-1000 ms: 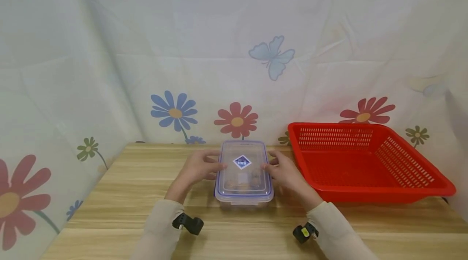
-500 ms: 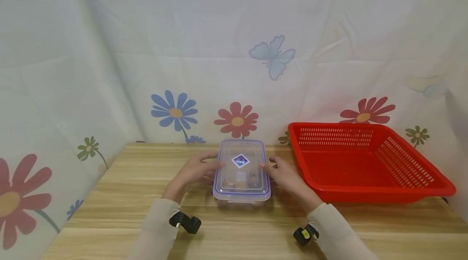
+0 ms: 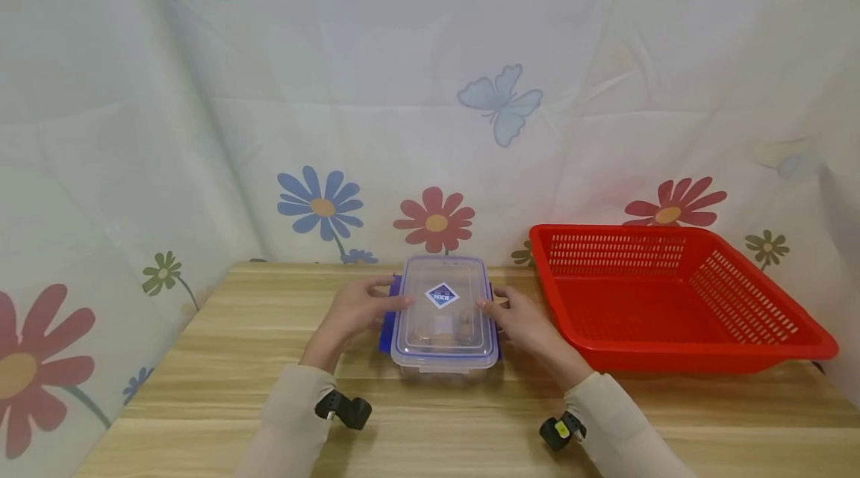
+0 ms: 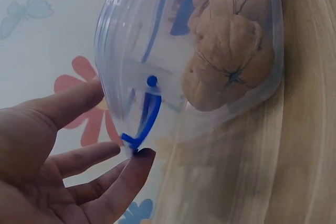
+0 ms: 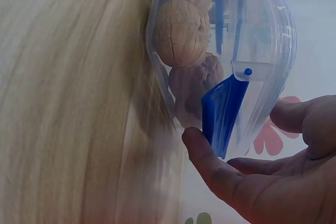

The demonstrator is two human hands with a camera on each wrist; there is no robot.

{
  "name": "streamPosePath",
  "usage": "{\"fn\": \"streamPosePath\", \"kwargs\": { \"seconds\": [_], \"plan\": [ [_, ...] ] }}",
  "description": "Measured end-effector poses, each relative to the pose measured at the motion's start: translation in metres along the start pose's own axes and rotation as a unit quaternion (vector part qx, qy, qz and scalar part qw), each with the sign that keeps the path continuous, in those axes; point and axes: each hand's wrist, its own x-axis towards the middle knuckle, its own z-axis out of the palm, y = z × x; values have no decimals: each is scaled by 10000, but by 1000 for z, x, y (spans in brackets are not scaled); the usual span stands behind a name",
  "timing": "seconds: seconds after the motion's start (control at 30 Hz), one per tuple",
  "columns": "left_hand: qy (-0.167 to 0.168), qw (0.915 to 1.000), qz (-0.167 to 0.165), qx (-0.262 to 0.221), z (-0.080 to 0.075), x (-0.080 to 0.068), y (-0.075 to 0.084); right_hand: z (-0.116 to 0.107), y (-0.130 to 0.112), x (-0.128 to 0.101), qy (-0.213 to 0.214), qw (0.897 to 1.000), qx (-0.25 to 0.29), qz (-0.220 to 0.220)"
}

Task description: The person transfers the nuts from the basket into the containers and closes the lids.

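Note:
A clear plastic food container (image 3: 443, 340) with a blue-rimmed lid and a diamond-shaped sticker (image 3: 441, 296) stands on the wooden table between both hands. Walnuts (image 4: 231, 51) show through its wall in the wrist views. My left hand (image 3: 359, 306) has its thumb on the lid's left edge and a fingertip at a blue latch (image 4: 147, 121), which is swung outward. On the other side my right hand (image 3: 527, 320) rests its thumb on the lid's edge. Its index fingertip touches the lower end of the right blue latch (image 5: 226, 114), which slants away from the wall.
A red plastic basket (image 3: 645, 358) with perforated walls stands to the right, close beside the right hand. Behind the wooden table (image 3: 255, 351) hangs a pale cloth (image 3: 376, 89) printed with flowers and butterflies.
The container has shifted slightly left. Blue latch flaps now stick out along its left side, and some blue shows at its right edge. The hands stay at its sides.

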Motion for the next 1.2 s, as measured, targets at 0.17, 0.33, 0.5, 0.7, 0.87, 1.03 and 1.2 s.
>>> {"fn": "streamPosePath", "kwargs": {
  "seconds": [0.17,0.33,0.5,0.7,0.87,1.03,1.2],
  "plan": [
    [248,9995,68,196,4,-2,7,0,0,0,21,10000,17,12],
    [340,9990,150,261,6,-2,10,-1,-1,1,29,10000,1,22],
    [408,9984,114,365,7,-3,12,-1,-2,1,56,10000,-11,5],
    [505,9966,238,610,9,-6,19,0,-2,0,102,9999,-55,30],
    [593,9947,239,804,10,-7,21,0,-2,-1,144,9999,-70,45],
    [717,9922,299,971,12,-6,21,1,-1,-1,172,9998,-107,24],
    [738,9910,303,1072,13,-6,23,1,-1,0,195,9997,-119,0]
  ]
}}
